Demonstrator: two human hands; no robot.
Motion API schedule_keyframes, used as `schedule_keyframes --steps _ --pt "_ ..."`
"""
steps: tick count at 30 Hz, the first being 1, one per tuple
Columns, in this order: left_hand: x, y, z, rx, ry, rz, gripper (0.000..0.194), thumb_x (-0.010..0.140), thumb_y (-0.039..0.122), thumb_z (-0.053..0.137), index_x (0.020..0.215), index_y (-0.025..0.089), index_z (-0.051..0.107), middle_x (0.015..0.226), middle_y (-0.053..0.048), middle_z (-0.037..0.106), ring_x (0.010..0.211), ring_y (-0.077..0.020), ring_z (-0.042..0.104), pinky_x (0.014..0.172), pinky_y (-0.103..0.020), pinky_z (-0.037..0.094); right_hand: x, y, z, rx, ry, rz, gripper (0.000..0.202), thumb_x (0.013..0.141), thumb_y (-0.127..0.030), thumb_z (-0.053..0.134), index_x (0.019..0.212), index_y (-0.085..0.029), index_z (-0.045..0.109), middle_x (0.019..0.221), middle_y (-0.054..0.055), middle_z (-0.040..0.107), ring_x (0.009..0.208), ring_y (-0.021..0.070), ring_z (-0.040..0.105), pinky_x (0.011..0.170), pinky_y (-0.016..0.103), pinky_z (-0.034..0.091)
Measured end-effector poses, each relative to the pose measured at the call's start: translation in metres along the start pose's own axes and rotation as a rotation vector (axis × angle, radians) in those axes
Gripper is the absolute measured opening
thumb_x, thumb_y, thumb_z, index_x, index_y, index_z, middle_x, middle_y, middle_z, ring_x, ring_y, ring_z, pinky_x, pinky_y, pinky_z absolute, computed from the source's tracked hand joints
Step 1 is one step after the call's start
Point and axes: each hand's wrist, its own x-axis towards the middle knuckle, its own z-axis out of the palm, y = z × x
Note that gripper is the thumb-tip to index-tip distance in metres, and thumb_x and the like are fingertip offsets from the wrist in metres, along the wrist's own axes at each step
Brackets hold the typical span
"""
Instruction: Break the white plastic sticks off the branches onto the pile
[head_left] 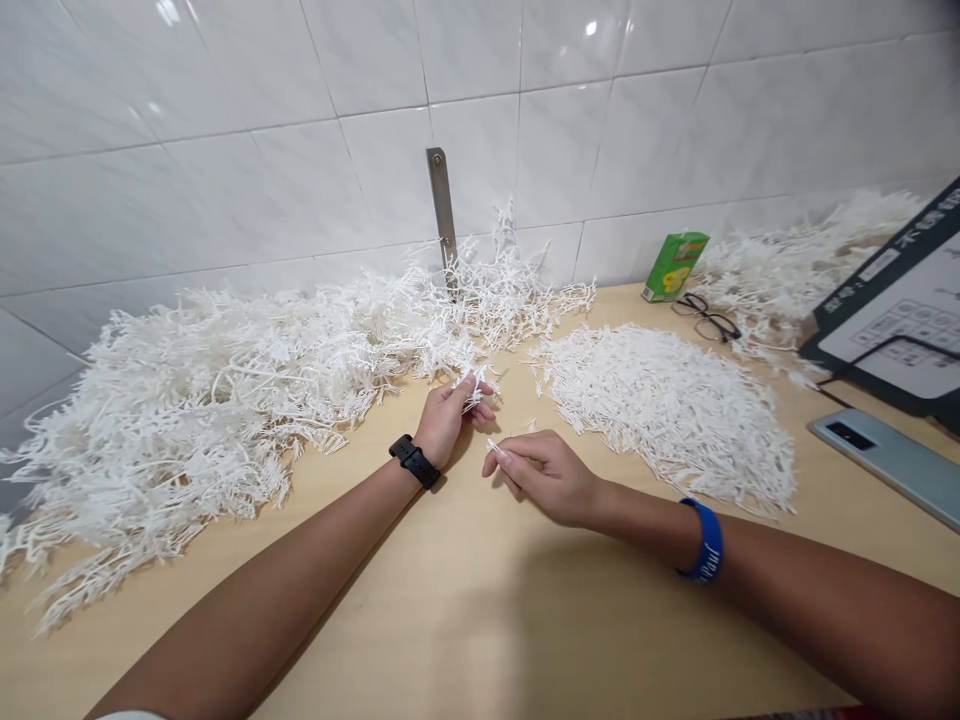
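Note:
My left hand [448, 415], with a black band at the wrist, is closed on a small branched cluster of white plastic pieces [478, 390]. Just right of it and nearer to me, my right hand [547, 475] pinches a short white piece [492, 445] between thumb and fingertip. A large tangled heap of branching white strands [247, 390] spreads over the left and back of the table. Beyond my right hand lies a flatter pile of short, loose white pieces [667, 410].
On the wooden table [420, 620] a green drink carton [675, 267] stands by the tiled wall, with eyeglasses [706, 318] before it. Another white heap [795, 260], a dark printed box [892, 310] and a phone [885, 460] are at right. A metal bracket [442, 215] rises at the back.

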Motion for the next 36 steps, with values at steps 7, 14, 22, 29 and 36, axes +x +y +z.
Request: schedule_keyframes --steps 7,14,22,29,36 --pt "0.000 -0.002 -0.001 0.005 -0.029 0.011 0.038 0.083 0.049 0.059 0.081 0.011 0.067 0.057 -0.003 0.063 0.049 -0.0095 0.053 0.053 -0.022 0.042 0.000 0.004 -0.001 0.140 -0.015 -0.058 0.041 0.098 -0.035 0.038 0.066 -0.016 0.056 0.056 0.000 0.051 0.064 0.0129 0.057 0.071 0.029 0.051" --pt "0.001 -0.003 -0.002 0.009 -0.054 0.009 0.037 0.084 0.048 0.059 0.081 0.012 0.067 0.057 -0.003 0.062 0.050 -0.0099 0.053 0.053 -0.022 0.042 0.000 0.010 0.000 0.199 -0.026 -0.013 0.033 0.098 -0.036 0.038 0.084 -0.015 0.060 0.062 -0.001 0.055 0.054 0.0095 0.050 0.059 0.026 0.046" --pt "-0.002 0.001 0.002 0.062 -0.065 0.049 0.032 0.083 0.044 0.061 0.083 0.012 0.067 0.061 -0.003 0.063 0.052 -0.0095 0.052 0.054 -0.023 0.042 0.002 0.007 -0.004 0.259 -0.012 0.034 0.033 0.098 -0.040 0.038 0.087 -0.015 0.057 0.063 0.000 0.056 0.054 0.0097 0.049 0.054 0.024 0.042" --pt "-0.002 0.001 0.002 0.085 -0.039 0.082 0.026 0.083 0.038 0.061 0.086 0.012 0.066 0.078 -0.007 0.069 0.062 -0.0107 0.057 0.053 -0.021 0.042 0.005 0.012 -0.004 0.293 0.080 0.016 0.028 0.097 -0.039 0.039 0.095 -0.018 0.057 0.070 0.000 0.054 0.058 0.0100 0.048 0.058 0.025 0.042" --pt "-0.004 0.003 0.004 0.074 -0.015 0.077 0.023 0.083 0.034 0.063 0.091 0.013 0.064 0.093 -0.010 0.071 0.069 -0.0121 0.062 0.058 -0.022 0.046 0.009 0.018 -0.005 0.278 0.228 0.042 0.027 0.097 -0.039 0.041 0.097 -0.019 0.059 0.074 0.001 0.054 0.061 0.0104 0.049 0.057 0.025 0.040"
